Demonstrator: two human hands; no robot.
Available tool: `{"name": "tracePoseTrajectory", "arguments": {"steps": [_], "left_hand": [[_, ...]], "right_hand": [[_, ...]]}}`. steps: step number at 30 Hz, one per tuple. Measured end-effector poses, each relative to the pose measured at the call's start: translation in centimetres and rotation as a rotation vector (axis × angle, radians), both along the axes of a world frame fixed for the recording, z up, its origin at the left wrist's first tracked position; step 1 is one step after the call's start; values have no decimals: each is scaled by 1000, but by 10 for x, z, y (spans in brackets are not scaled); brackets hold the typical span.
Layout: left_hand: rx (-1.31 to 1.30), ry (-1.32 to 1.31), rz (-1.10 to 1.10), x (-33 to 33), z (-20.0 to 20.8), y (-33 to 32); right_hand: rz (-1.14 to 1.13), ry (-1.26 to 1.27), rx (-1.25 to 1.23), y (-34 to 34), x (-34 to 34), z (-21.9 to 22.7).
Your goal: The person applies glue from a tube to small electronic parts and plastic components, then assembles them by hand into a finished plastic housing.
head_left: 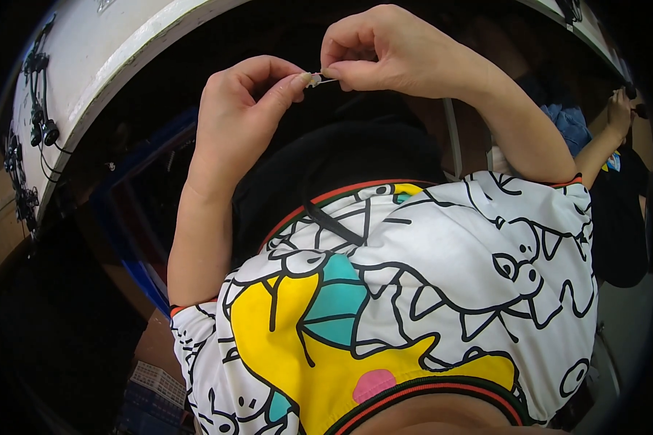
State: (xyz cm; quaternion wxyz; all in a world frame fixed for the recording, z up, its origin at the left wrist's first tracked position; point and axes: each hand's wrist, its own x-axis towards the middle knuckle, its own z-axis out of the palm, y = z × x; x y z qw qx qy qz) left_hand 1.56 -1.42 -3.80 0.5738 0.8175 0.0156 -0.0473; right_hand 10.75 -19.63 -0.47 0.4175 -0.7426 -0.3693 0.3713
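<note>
Both hands are raised close together above my lap. Between the thumb and forefinger of my left hand (pixel 243 109) is a small white piece (pixel 314 80), pinched at its edge. My right hand (pixel 384 54) is closed in a pinch, with its other fingers curled in. A thin pale pin-like or wire-like bit (pixel 329 81) runs from the white piece to the right fingertips. The two sets of fingertips almost meet. The held parts are too small for me to tell their exact kind.
A white worktable (pixel 123 43) curves across the upper left. Black cables with round ends (pixel 43 123) lie along it. Under it stands a blue crate (pixel 127 210). Another person's hand (pixel 618 116) shows at the right. A box with a printed grid (pixel 156 384) sits lower left.
</note>
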Motion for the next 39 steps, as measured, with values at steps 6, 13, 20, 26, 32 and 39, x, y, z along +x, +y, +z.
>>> {"name": "tracePoseTrajectory", "arguments": {"steps": [6, 13, 20, 26, 32, 39], "left_hand": [[-249, 115, -23, 1, -1, 5], [-850, 310, 19, 3, -13, 8], [-893, 269, 61, 6, -11, 1], [-488, 117, 44, -1, 2, 2], [-629, 108, 112, -2, 0, 3], [-744, 123, 199, 2, -9, -1]], "right_hand": [[-36, 153, 76, 0, 4, -3], [-127, 522, 235, 3, 5, -16], [-159, -370, 376, -2, -5, -24], [-86, -200, 258, 3, -4, -16], [-146, -281, 347, 4, -3, -19], [-192, -648, 502, 5, -10, -28]]}}
